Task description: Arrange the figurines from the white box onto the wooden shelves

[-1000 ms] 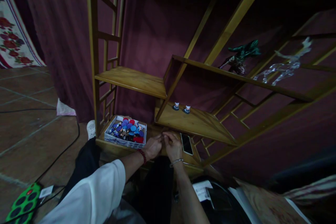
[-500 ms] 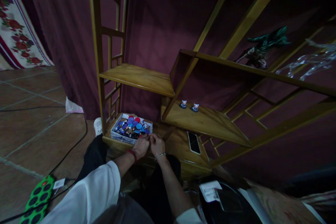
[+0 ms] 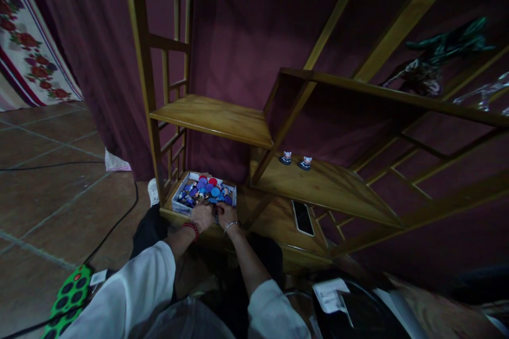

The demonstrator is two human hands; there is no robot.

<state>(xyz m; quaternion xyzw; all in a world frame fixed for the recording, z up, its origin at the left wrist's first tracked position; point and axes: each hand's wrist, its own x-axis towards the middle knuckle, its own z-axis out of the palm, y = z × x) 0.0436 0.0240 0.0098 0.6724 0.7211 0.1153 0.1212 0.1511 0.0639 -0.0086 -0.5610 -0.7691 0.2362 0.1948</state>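
A shallow white-rimmed box (image 3: pixel 184 211) sits on the low wooden shelf, filled with small figurines and round blue, purple and red discs (image 3: pixel 215 191). Over its front right part my left hand (image 3: pixel 202 215) reaches in with fingers curled down. Close beside it, my right hand (image 3: pixel 226 214) is also bent over the box's front edge, fingers closed. Something small and dark shows between the fingertips, too small to name. Two small figurines (image 3: pixel 287 157) with dark bases stand upright on the shelf to the right, apart from my hands.
A phone (image 3: pixel 303 217) lies on the lower shelf at the right. The wooden rack's shelf (image 3: pixel 214 119) overhangs behind the box. A green sculpture (image 3: pixel 445 53) stands higher up. A green power strip (image 3: pixel 71 296) and cables lie on the floor at left.
Both hands have moved left and in over the box's front edge, from just beside its right front corner. The view has shifted slightly.
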